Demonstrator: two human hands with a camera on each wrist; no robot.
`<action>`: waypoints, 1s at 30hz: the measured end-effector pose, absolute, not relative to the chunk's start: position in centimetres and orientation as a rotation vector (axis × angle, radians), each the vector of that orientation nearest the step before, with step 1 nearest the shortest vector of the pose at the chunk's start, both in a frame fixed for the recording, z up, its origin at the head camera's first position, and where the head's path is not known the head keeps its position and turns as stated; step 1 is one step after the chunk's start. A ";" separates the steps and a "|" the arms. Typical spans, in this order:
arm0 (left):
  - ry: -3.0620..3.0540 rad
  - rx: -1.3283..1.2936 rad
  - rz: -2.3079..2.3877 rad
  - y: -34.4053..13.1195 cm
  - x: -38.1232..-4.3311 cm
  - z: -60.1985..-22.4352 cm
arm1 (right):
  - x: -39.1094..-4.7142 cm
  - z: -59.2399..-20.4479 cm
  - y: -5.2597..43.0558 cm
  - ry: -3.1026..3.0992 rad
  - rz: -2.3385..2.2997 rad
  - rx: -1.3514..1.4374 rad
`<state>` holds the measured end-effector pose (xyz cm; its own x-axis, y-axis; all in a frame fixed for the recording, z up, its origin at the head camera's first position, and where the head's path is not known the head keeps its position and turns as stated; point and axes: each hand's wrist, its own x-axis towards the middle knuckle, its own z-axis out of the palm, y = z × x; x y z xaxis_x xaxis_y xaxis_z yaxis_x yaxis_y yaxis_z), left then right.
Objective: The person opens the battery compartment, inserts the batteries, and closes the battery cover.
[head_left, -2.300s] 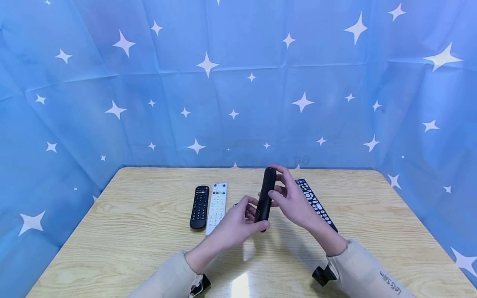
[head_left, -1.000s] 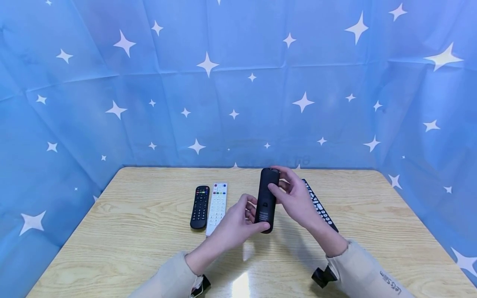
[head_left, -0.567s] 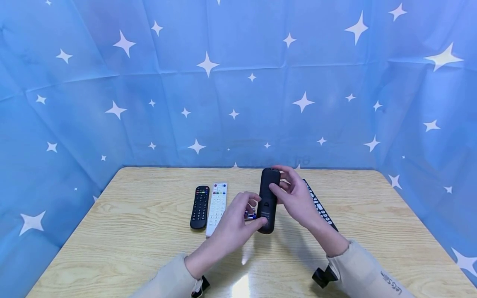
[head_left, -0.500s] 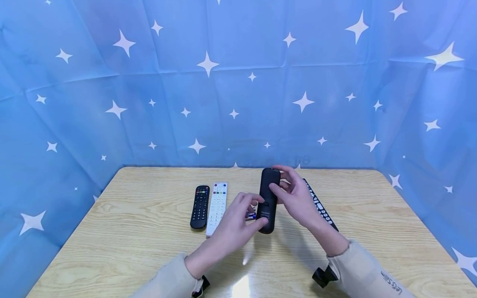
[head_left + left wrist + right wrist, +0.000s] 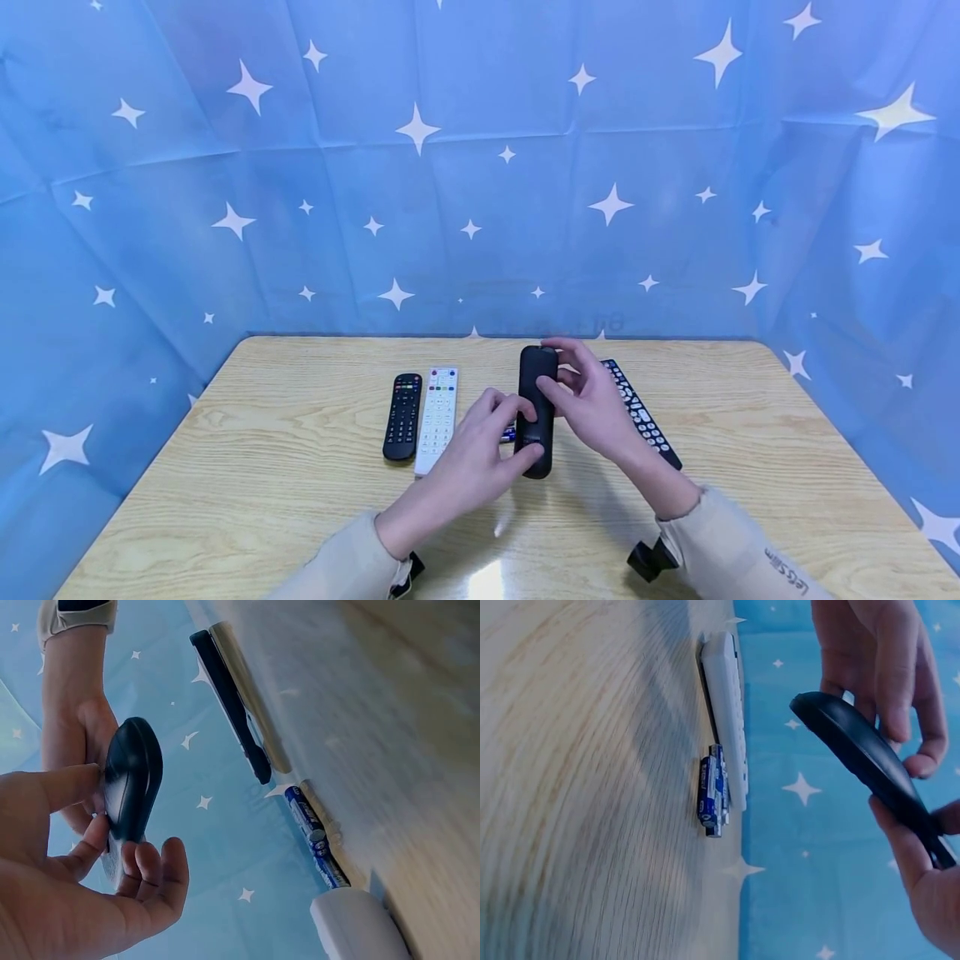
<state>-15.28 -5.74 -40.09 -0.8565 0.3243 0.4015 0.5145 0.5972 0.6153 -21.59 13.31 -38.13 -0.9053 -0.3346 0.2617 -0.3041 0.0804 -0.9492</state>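
A black remote control (image 5: 543, 432) is held above the table, its back turned toward the head camera. My right hand (image 5: 594, 407) grips its upper part, thumb across the back and the other fingers round the far side and top. At the lower half, my left hand (image 5: 480, 454) has its thumb and bent index finger on the back cover. The left wrist view shows the remaining left fingers (image 5: 174, 870) curled near the remote's lower end. Several blue batteries (image 5: 713, 791) lie on the table behind the held remote, mostly covered by the left hand in the head view.
To the left, a black remote with coloured keys (image 5: 402, 417) lies beside a white remote (image 5: 437, 417) on the wooden table (image 5: 285, 467). A long black remote with white keys (image 5: 637, 412) lies slanted under the right forearm. A blue star-patterned cloth (image 5: 480, 183) hangs behind.
The held remote has turned from its edge to its back and lately dipped slightly. My left index finger has moved from its side onto the back, and the batteries have come into sight.
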 end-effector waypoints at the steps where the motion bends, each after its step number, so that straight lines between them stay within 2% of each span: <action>1: -2.574 -0.700 -1.099 -5.7 -15.3 -40.1 | -21.5 -38.2 13.3 2.295 -2.000 -0.693; 30: -2.678 -0.732 -1.072 -5.6 -15.6 -39.9 | -21.2 -38.6 12.4 2.441 -1.897 -0.696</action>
<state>-15.65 -5.64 -39.88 -0.8659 0.3805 0.3246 0.4994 0.6220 0.6032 -21.18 12.41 -38.61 -0.9031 -0.3218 0.2845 -0.3551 0.1869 -0.9159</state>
